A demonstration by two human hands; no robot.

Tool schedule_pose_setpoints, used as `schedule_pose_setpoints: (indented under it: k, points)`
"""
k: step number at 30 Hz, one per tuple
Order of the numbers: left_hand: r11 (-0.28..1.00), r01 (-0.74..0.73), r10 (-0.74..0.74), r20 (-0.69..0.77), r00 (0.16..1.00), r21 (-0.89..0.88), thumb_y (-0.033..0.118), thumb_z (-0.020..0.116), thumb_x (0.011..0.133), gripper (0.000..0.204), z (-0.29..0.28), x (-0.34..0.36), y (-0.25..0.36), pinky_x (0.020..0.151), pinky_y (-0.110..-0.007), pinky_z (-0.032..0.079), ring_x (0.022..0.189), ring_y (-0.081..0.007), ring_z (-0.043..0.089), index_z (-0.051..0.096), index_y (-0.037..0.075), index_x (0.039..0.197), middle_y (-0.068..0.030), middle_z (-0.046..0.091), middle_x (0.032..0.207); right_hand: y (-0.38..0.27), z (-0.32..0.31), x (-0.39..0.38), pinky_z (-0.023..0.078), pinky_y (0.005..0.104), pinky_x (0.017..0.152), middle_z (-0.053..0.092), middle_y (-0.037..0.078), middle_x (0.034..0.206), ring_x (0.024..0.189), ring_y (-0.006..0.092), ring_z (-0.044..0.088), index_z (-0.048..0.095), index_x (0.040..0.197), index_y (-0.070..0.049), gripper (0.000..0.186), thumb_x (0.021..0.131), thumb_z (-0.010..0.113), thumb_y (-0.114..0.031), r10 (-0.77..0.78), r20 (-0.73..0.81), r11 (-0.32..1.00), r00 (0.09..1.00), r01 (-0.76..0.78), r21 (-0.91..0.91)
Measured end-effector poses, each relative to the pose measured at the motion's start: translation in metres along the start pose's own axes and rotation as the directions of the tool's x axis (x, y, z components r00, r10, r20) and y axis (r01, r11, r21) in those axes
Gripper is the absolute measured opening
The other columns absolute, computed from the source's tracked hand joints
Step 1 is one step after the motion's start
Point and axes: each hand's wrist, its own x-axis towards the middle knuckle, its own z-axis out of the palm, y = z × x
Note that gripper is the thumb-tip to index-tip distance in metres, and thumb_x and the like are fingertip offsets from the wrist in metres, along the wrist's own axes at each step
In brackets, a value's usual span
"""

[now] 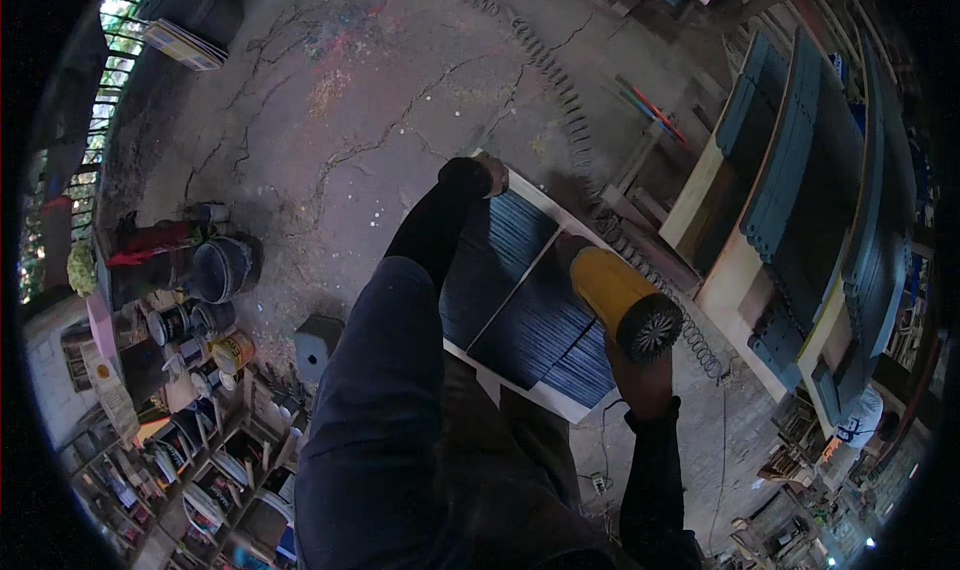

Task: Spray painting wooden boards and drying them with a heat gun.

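Observation:
A flat rectangular board (pixel 517 235) with pale wooden edges and dark, ribbed blue-black panels lies tilted across my lap. My left hand (pixel 490 173) is closed around its far left corner, partly hidden by the dark sleeve. In my right hand (pixel 643 382) is a yellow heat gun (pixel 603 280) with a black vented back end, held over the right part of the board. Its nose points away from me toward the board's far edge, and the tip is hard to make out. The fingers of my right hand are mostly hidden beneath its body.
A coiled hose (pixel 548 65) runs along the cracked floor beyond and right of the board. Large grey-blue ribbed panels (pixel 790 160) lean at the right. A black bucket (pixel 222 268), paint cans (pixel 232 351) and a cluttered rack (pixel 215 470) stand at the left.

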Motion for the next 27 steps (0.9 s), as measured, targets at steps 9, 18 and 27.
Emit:
schedule_pose_setpoints:
  k: [9, 18, 27]
  points:
    - [0.996, 0.091, -0.089, 0.106, 0.99, -0.021, 0.022, 0.055, 0.082, 0.029, -0.006, -0.003, 0.015, 0.095, -0.046, 0.045, 0.115, -0.029, 0.052, 0.065, 0.011, 0.106, -0.0085, 0.059, 0.115, 0.005, 0.02, -0.035, 0.051, 0.0424, 0.09, 0.062, 0.02, 0.115, 0.105, 0.0356, 0.061, 0.056, 0.12, -0.001, 0.054, 0.077, 0.078, -0.024, -0.086, 0.382, 0.984, 0.92, 0.139, -0.113]
    - [0.985, 0.162, -0.16, 0.039, 0.986, -0.065, 0.024, 0.057, 0.081, 0.036, 0.014, -0.001, 0.012, 0.099, -0.048, 0.045, 0.126, -0.0294, 0.044, 0.063, 0.018, 0.116, -0.0055, 0.052, 0.13, 0.04, 0.043, -0.066, 0.049, 0.0415, 0.092, 0.064, 0.017, 0.113, 0.105, 0.033, 0.061, 0.061, 0.116, -0.004, 0.034, 0.088, 0.059, -0.023, -0.111, 0.447, 0.928, 0.888, 0.253, -0.273]
    - [0.969, 0.19, -0.192, 0.006, 0.981, -0.157, 0.022, 0.052, 0.084, 0.036, 0.009, -0.006, 0.012, 0.101, -0.051, 0.043, 0.129, -0.0318, 0.043, 0.063, 0.014, 0.117, -0.0115, 0.052, 0.131, 0.045, 0.075, -0.111, 0.049, 0.0402, 0.088, 0.067, 0.015, 0.107, 0.098, 0.0292, 0.064, 0.066, 0.105, -0.004, 0.026, 0.088, 0.054, -0.018, -0.221, 0.538, 0.929, 0.813, 0.344, -0.137]
